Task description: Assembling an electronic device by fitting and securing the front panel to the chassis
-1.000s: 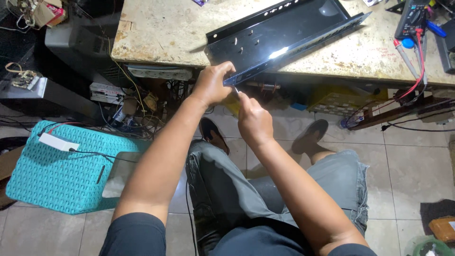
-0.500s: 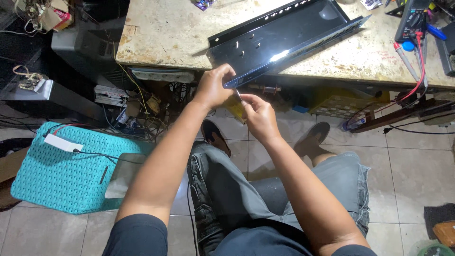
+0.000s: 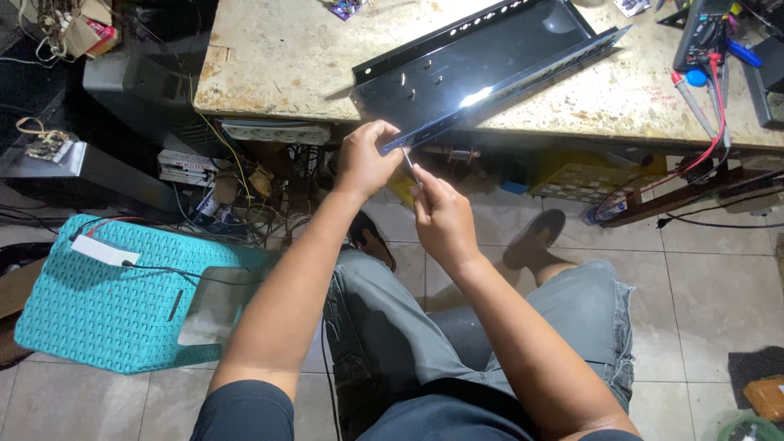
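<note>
The long black metal tray (image 3: 482, 69) lies slantwise on the worn stone tabletop (image 3: 286, 57), its near corner jutting just past the front edge. It looks like folded sheet steel: stiff, fairly light for its length, with thin raw edges and rows of small holes along the far wall. Its glossy paint would probably be slippery, so the folded lip near the corner seems the surest place to take hold.

The left hand (image 3: 365, 159) does just that, its fingers clamped on the lip at the overhanging corner. The right hand (image 3: 441, 216) sits just below and beside it, fingers pinched together on a thin metal tool (image 3: 410, 166), perhaps a small screwdriver, whose tip points up at the tray's underside near the left hand; whether it touches is too small to tell.

Farther along the tabletop to the right lies a meter (image 3: 704, 33) with red leads. Below, on the tiled floor (image 3: 702, 286), stands a turquoise woven stool (image 3: 98, 302), and tangled wires crowd the space under the tabletop.
</note>
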